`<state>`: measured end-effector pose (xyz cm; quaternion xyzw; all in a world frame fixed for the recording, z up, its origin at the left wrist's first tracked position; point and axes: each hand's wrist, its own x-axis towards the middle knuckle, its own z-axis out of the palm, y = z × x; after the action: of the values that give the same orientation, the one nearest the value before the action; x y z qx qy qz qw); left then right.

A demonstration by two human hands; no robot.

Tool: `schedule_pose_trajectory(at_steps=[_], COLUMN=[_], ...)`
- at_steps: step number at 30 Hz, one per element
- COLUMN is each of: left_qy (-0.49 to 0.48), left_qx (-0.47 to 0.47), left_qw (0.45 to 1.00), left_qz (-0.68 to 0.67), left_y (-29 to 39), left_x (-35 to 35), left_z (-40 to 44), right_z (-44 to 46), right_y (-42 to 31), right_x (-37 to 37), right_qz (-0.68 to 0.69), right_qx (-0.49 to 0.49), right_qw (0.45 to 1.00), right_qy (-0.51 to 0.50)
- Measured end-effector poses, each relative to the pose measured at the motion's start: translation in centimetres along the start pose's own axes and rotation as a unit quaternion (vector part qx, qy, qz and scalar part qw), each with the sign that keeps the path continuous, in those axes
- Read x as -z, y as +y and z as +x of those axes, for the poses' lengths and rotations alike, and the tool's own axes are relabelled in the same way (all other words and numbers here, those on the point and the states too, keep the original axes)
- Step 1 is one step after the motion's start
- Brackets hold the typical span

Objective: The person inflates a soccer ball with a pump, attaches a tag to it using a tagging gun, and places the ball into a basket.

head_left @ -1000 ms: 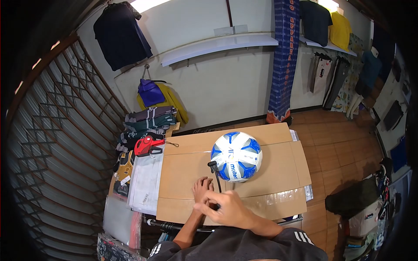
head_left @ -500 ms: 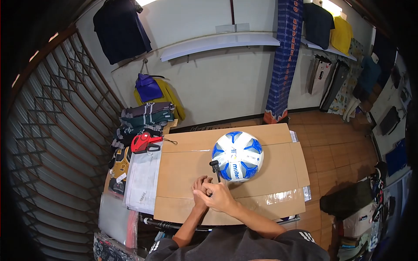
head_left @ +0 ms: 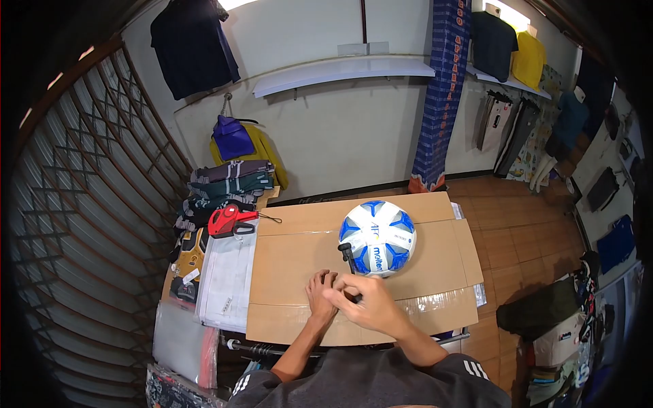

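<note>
A white, blue and grey molten ball (head_left: 377,237) rests on a flat sheet of brown cardboard (head_left: 292,238). My right hand (head_left: 371,304) is closed around the handle of a black tool with a short crosswise head (head_left: 345,249). That head stands up in front of the ball's lower left side; whether it touches the ball I cannot tell. Close by on the left, my left hand (head_left: 320,292) lies palm down on the cardboard with its fingers stretched out, nothing visible in it.
Left of the cardboard are a red and black handheld device (head_left: 231,221) with a strap, white plastic packages (head_left: 224,279) and folded clothes (head_left: 231,182). A folding metal gate (head_left: 88,204) stands at far left. Garments (head_left: 544,313) are piled at right, beyond the tiled floor.
My right hand has moved a little to the right with the black tool, away from my left hand. The ball appears slightly farther right and turned a little; the view has also shifted slightly.
</note>
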<state>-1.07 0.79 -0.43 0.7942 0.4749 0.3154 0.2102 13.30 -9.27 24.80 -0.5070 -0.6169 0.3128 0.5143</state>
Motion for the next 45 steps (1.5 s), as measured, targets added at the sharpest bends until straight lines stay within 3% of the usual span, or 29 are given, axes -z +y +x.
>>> schedule_pose_trajectory(at_steps=[3,20,27,34,41,45], left_qy=[0.011,-0.005,0.010,0.002,-0.017,-0.037], left_qx=[-0.010,-0.033,-0.044,-0.043,-0.078,-0.101], left_qw=[1.000,0.998,0.998,0.998,0.996,0.993], left_qz=[0.026,0.046,0.047,0.049,0.037,0.038], left_y=[0.1,-0.1,-0.7,-0.8,-1.1,-1.2], left_x=[-0.2,0.5,-0.2,-0.7,-0.5,-0.3], left_z=[-0.1,0.3,0.0,0.4,1.0,1.1], right_z=[-0.3,-0.6,-0.6,-0.6,0.1,0.4], right_y=[-1.7,8.7,7.8,-3.2,1.6,4.1], right_x=[0.6,-5.5,-6.3,-3.0,-4.8,-5.5], right_qz=[0.007,-0.048,-0.074,-0.003,-0.066,-0.060], right_qx=[0.031,-0.090,-0.091,-0.067,-0.051,-0.092], right_qw=[0.999,0.994,0.992,0.993,0.992,0.988], right_qy=[-0.008,0.041,0.043,0.094,0.091,0.111])
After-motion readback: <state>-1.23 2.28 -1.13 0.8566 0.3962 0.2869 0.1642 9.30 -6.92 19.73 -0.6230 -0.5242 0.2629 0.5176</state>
